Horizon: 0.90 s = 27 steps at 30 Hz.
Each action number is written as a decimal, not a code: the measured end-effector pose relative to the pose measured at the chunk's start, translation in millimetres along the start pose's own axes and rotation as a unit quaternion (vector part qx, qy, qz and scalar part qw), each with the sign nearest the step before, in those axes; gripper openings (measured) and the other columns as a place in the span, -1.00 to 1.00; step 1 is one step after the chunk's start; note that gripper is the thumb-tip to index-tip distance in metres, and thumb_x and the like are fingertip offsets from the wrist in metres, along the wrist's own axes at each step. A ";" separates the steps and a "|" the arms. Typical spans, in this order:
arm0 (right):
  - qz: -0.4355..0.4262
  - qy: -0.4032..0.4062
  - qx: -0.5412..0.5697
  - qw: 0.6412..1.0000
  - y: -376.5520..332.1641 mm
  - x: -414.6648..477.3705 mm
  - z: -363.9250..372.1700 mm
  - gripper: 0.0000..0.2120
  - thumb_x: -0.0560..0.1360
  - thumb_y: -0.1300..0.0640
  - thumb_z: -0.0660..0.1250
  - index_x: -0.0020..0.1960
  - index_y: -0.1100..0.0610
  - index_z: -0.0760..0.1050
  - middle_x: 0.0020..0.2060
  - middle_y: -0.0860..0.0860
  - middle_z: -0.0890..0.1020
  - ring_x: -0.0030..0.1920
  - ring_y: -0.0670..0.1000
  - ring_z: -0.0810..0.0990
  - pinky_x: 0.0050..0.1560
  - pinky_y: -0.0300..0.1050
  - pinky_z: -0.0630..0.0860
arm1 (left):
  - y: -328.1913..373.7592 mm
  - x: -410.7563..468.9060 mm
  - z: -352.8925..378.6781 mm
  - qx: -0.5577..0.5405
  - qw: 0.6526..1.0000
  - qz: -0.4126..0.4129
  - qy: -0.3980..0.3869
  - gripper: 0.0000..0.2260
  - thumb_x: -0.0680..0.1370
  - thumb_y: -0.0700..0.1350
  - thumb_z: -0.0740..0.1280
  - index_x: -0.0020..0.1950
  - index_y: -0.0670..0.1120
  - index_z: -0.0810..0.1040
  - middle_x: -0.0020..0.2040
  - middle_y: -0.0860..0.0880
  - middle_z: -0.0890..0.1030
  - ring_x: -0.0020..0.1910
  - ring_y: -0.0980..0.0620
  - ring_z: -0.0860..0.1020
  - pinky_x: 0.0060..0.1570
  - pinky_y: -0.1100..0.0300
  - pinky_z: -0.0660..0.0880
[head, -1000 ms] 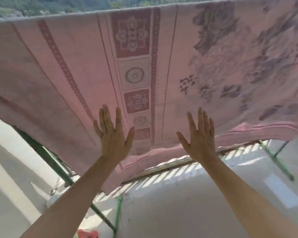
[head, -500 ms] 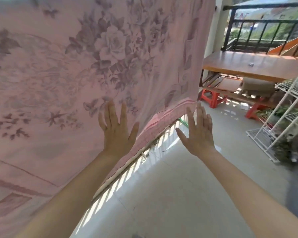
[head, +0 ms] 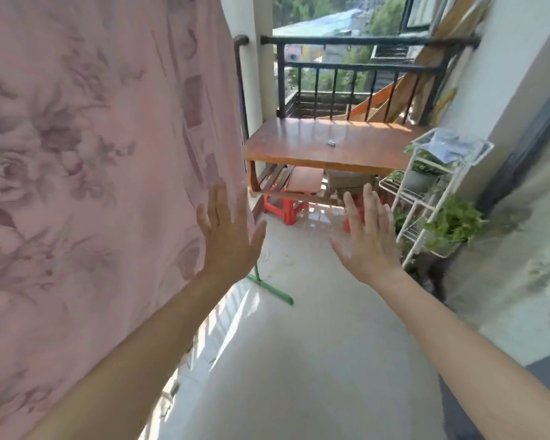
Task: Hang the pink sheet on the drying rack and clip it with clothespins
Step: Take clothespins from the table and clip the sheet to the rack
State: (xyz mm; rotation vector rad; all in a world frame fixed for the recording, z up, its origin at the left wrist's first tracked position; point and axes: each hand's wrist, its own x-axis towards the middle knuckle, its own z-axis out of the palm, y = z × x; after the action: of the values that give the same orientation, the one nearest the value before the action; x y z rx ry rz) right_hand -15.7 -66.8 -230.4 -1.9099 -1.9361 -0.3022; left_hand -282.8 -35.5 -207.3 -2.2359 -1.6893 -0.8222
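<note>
Balcony floor's bare concrete and the pink sheet hangs unclipped beside the wooden tabletop, both left hand and right hand spread empty, so wind could probably drag it off.

The pink sheet is showing a faded mauve rose print at nine o'clock. A green rack foot is sitting at centre, with red stools and an orange-brown table at twelve o'clock.
</note>
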 end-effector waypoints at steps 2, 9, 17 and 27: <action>0.048 0.007 0.009 0.999 39.6 27.6 3.8 -0.18 0.54 -0.19 0.23 0.60 0.09 -0.08 0.57 0.22 -0.15 0.57 0.21 -0.12 0.53 0.21 -0.10 | 26.8 53.8 31.2 -0.024 1.000 0.018 -0.003 -0.37 0.60 0.17 0.15 0.57 -0.08 0.05 0.56 -0.22 -0.01 0.55 -0.17 -0.07 0.41 -0.27 0.02; 0.112 -0.017 -0.001 0.994 179.7 131.4 61.4 -0.18 0.55 -0.22 0.19 0.60 0.04 -0.18 0.57 0.18 -0.21 0.58 0.18 -0.16 0.54 0.19 -0.15 | 114.0 190.6 161.5 -0.050 0.994 0.083 -0.048 -0.39 0.59 0.19 0.12 0.56 -0.06 0.10 0.57 -0.16 -0.05 0.55 -0.15 -0.08 0.44 -0.23 0.00; 0.107 -0.089 0.008 0.990 300.8 298.6 129.8 -0.19 0.56 -0.22 0.17 0.60 0.05 -0.18 0.56 0.19 -0.23 0.57 0.22 -0.15 0.54 0.19 -0.12 | 152.8 338.4 296.5 -0.015 0.985 0.066 -0.161 -0.33 0.56 0.32 -0.07 0.57 0.00 -0.03 0.58 -0.12 -0.12 0.55 -0.10 -0.17 0.47 -0.17 -0.08; 0.090 -0.157 0.026 0.983 365.2 491.1 263.8 -0.21 0.59 -0.24 0.12 0.58 0.02 -0.27 0.56 0.17 -0.28 0.57 0.15 -0.23 0.46 0.03 -0.30 | 118.1 490.3 464.7 -0.033 0.974 0.007 -0.223 -0.33 0.54 0.28 0.02 0.57 0.02 -0.02 0.57 -0.14 -0.04 0.55 -0.15 -0.05 0.44 -0.21 0.09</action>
State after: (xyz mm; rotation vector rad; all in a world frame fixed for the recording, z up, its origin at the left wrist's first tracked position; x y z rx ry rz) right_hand 319.5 504.6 -302.8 -2.1850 -1.9151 0.1079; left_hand 56.1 553.6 -298.7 -2.6225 -1.8427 -0.3906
